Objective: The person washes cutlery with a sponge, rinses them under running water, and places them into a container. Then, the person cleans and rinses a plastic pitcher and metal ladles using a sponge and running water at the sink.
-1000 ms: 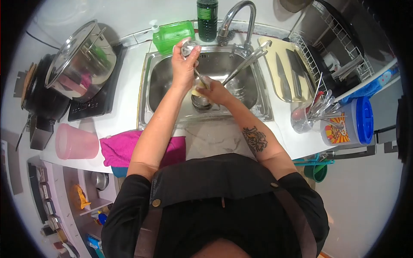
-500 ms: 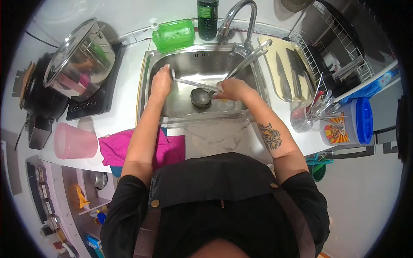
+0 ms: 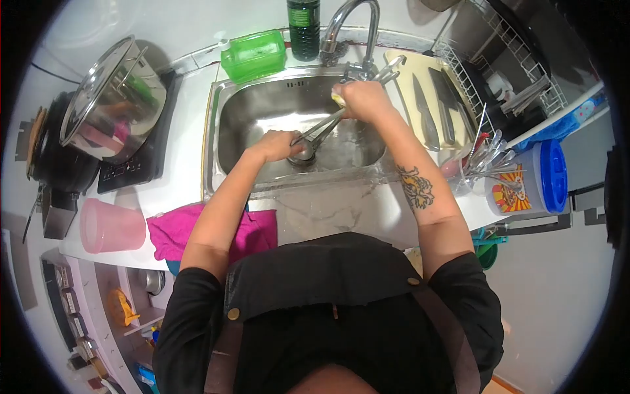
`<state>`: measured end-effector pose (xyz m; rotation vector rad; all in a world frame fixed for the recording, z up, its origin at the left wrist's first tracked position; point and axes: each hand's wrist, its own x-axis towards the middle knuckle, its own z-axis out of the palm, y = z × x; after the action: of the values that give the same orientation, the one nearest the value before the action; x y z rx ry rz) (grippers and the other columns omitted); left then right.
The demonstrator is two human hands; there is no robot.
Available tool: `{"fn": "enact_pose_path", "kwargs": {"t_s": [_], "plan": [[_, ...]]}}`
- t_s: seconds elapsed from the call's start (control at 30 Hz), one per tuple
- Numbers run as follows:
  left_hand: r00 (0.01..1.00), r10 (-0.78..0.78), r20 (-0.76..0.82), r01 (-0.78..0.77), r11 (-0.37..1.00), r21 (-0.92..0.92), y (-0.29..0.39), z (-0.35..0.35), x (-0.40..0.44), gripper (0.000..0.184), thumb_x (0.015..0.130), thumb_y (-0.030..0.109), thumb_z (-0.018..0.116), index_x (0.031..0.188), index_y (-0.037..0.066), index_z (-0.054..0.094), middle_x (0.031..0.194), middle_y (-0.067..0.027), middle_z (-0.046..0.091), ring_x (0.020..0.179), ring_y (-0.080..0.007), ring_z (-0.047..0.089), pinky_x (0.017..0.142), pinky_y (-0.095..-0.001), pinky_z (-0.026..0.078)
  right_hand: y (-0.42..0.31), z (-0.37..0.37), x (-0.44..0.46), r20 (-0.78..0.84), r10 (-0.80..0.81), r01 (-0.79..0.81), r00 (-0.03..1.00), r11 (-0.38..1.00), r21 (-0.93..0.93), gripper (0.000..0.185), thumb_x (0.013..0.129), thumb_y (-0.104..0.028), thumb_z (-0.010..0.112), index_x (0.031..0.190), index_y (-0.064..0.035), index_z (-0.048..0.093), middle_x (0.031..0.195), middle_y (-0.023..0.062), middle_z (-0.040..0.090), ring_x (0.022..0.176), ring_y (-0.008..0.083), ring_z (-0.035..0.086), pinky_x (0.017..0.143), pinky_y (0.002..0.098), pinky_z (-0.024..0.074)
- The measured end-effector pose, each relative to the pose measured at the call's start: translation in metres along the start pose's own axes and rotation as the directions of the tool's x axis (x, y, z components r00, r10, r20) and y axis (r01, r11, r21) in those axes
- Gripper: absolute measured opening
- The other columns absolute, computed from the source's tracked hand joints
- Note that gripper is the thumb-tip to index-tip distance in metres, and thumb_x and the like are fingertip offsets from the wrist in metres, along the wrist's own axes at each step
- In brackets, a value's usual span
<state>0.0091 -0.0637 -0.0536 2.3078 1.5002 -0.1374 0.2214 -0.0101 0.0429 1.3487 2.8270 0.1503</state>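
Note:
My left hand (image 3: 275, 146) is low in the steel sink (image 3: 230, 157), closed around the bowl end of a metal ladle (image 3: 304, 155). Long metal handles (image 3: 323, 126) slant up from it toward the right rim, and how many utensils are bundled there I cannot tell. Higher up, near the tap, my right hand (image 3: 367, 102) is wrapped round the handles with a yellow-and-white sponge (image 3: 338, 97) showing at its fingers. The handle ends (image 3: 394, 65) stick out beyond this hand over a cream cutting board (image 3: 397, 98).
Knives (image 3: 426, 115) lie on the board at the right. Behind the sink are the curved tap (image 3: 357, 10), a dark green bottle (image 3: 304, 33) and a green dispenser (image 3: 254, 56). A pink cloth (image 3: 177, 230) and a pink tub (image 3: 111, 225) sit at left; a utensil cup (image 3: 462, 174) stands at right.
My left hand has moved down and right to the ladle bowl. My right hand has moved up along the handles toward the tap, and the sponge now shows. The view has shifted slightly.

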Motion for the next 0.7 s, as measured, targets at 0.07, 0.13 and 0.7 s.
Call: {"fn": "enact_pose_path", "kwargs": {"t_s": [0.07,0.13,0.7], "plan": [[0.998,-0.049,-0.047,0.032,0.951,-0.308,-0.004,0.008,0.004,0.035,0.084,0.038,0.045,0.090,0.005,0.051,0.073,-0.0122,0.059,0.073,-0.0276,0.057,0.065,-0.0363,0.042,-0.004,0.001,0.004,0.041,0.046,-0.047,0.998,0.999,0.026,0.043,0.061,-0.021,0.069,0.099,-0.0130,0.052,0.086,0.0085,0.060,0.084,0.0267,0.058,0.068,0.0378,0.0470],[0.996,-0.058,-0.067,0.034,0.948,-0.317,-0.011,0.015,0.008,0.033,0.085,0.036,0.044,0.087,0.004,0.050,0.070,-0.0113,0.058,0.068,-0.0268,0.056,0.063,-0.0357,0.041,-0.004,0.019,0.012,-0.272,0.171,-0.171,0.947,0.985,0.022,0.045,0.062,-0.021,0.069,0.101,-0.0122,0.049,0.086,0.0114,0.058,0.087,0.0298,0.056,0.073,0.0385,0.0448],[0.839,-0.515,-0.177,0.530,0.846,0.050,-0.090,0.077,0.030,0.031,0.075,0.016,0.057,0.099,-0.003,0.054,0.107,-0.0207,0.051,0.096,-0.0338,0.052,0.081,-0.0372,0.044,0.023,0.175,0.054,0.345,0.816,-0.035,0.464,-0.372,0.927,0.048,0.061,-0.006,0.070,0.099,0.0012,0.042,0.087,0.0139,0.054,0.074,0.0241,0.056,0.062,0.0360,0.0462]]}}
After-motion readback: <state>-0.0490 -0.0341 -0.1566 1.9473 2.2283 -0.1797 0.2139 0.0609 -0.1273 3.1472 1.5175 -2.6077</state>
